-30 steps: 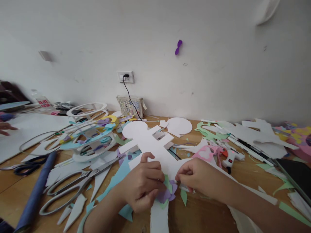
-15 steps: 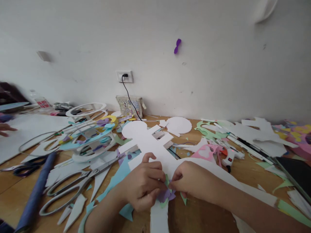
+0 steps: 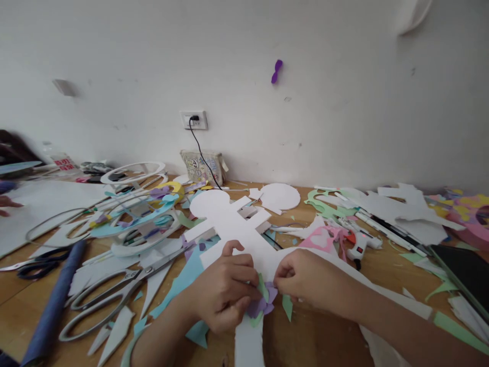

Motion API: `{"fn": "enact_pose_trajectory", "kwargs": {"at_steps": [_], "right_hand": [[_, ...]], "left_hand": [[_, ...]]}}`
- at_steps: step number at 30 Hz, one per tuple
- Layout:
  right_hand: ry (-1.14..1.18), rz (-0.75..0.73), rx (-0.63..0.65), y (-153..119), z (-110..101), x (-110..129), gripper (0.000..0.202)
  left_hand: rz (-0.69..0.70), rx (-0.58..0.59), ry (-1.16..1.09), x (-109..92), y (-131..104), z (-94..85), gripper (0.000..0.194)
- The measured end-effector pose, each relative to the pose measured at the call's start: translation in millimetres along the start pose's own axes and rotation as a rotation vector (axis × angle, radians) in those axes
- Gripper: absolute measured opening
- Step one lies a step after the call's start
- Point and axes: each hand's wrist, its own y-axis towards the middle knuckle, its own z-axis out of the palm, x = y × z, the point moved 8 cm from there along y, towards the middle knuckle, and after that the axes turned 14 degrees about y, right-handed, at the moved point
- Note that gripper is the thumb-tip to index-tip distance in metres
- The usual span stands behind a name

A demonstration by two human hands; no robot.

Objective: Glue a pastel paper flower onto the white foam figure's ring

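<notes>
A white cut-out board [image 3: 237, 227] with crossing arms and a round end lies in front of me. On its lower strip sits a cluster of purple and green paper pieces [image 3: 263, 300]. My left hand [image 3: 231, 288] rests at the left side of the cluster, index finger raised, its other fingers curled against the purple and green pieces. My right hand [image 3: 296, 278] is closed in a pinch just right of the cluster; whatever it may hold is hidden. A small green scrap [image 3: 287, 307] lies below it.
Large grey scissors [image 3: 126, 285], a blue roll [image 3: 57, 300] and dark scissors [image 3: 44, 262] lie at the left. A glue gun [image 3: 359, 248] and a phone [image 3: 464, 278] are at the right. Another person's hand [image 3: 7, 204] shows at far left.
My right hand has moved slightly right and up, away from the paper cluster, which is now more visible. My left hand stays at the cluster. The view has shifted slightly.
</notes>
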Motion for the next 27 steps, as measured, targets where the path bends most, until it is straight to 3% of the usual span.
{"fn": "enact_pose_trajectory", "kwargs": {"at_steps": [4, 10, 17, 27], "right_hand": [[-0.011, 0.018, 0.04, -0.9, -3.5, -8.2, 0.022], [0.018, -0.009, 0.136, -2.0, 5.6, -11.6, 0.032], [0.062, -0.018, 0.129, -1.7, 9.0, -7.7, 0.029], [0.046, -0.032, 0.112, 1.5, 12.5, -9.6, 0.032]], "left_hand": [[-0.033, 0.082, 0.019, 0.4, 2.2, 3.3, 0.042], [0.006, 0.015, -0.01, 1.2, -0.2, 7.1, 0.034], [-0.001, 0.1, 0.0, 0.4, 2.3, 11.3, 0.031], [-0.045, 0.126, -0.013, -0.9, 5.4, 7.0, 0.029]]}}
